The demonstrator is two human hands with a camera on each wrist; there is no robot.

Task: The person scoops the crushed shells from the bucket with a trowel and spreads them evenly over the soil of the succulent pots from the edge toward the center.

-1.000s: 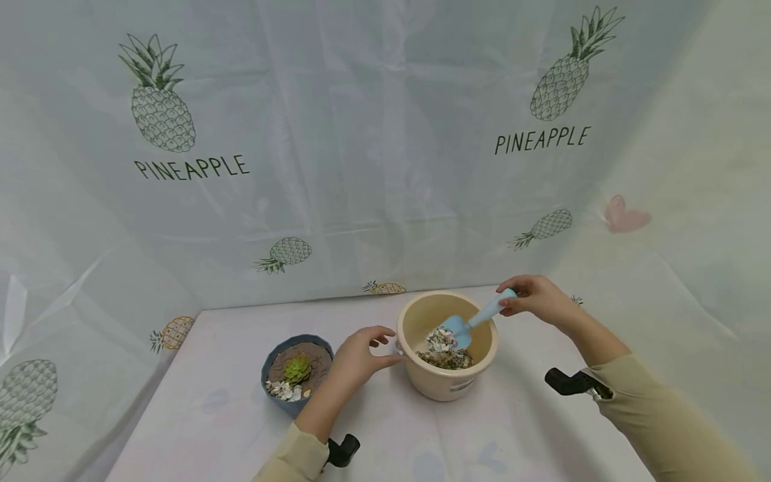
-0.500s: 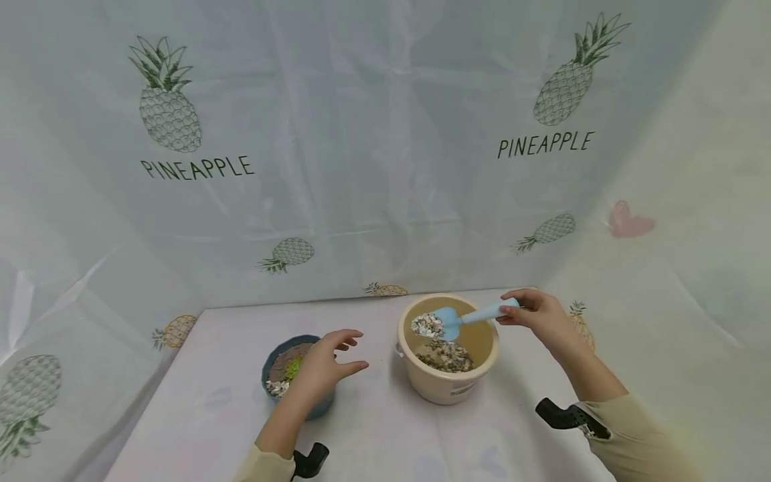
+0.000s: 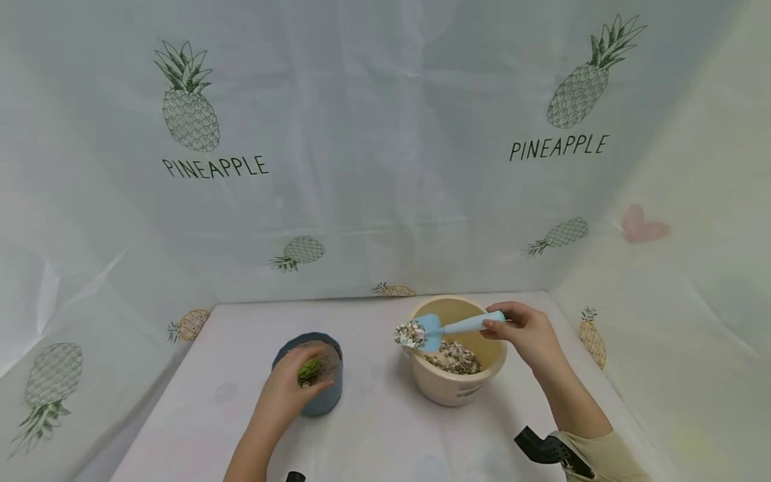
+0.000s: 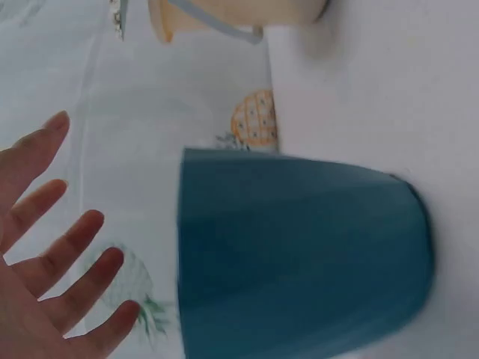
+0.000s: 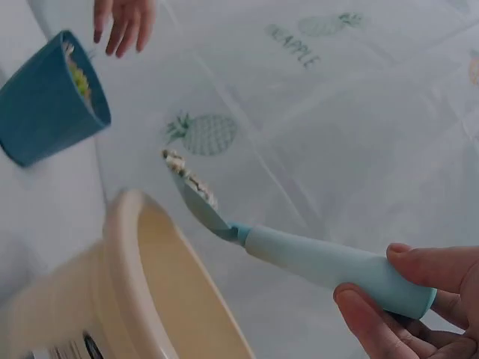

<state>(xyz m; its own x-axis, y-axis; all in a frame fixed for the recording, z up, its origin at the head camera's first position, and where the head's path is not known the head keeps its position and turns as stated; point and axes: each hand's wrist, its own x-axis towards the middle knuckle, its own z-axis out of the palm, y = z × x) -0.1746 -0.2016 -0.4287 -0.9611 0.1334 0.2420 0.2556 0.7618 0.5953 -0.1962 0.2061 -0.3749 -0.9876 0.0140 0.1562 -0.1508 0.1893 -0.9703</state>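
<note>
My right hand [image 3: 523, 335] grips the handle of a light blue hand shovel [image 3: 429, 333], whose scoop carries a heap of pale, mixed pebbles [image 3: 411, 334]. The scoop hangs over the left rim of a cream bucket [image 3: 448, 389] that has more pebbles at its bottom. My left hand [image 3: 288, 383] hovers over a blue flower pot [image 3: 328, 395], fingers spread and holding nothing. In the left wrist view, a gap shows between those fingers [image 4: 63, 254] and the pot's rim. A green succulent [image 3: 310, 370] sits in the pot, partly covered by the hand.
A pale tablecloth [image 3: 379, 428] covers the table. Behind it hangs a curtain [image 3: 385, 167] printed with pineapples, reaching down to the table's back edge. The bucket stands to the right of the pot, with tabletop between them.
My left hand has left the bucket's rim and moved left over the pot. My right hand has raised the loaded shovel out of the bucket and carried it left to the rim.
</note>
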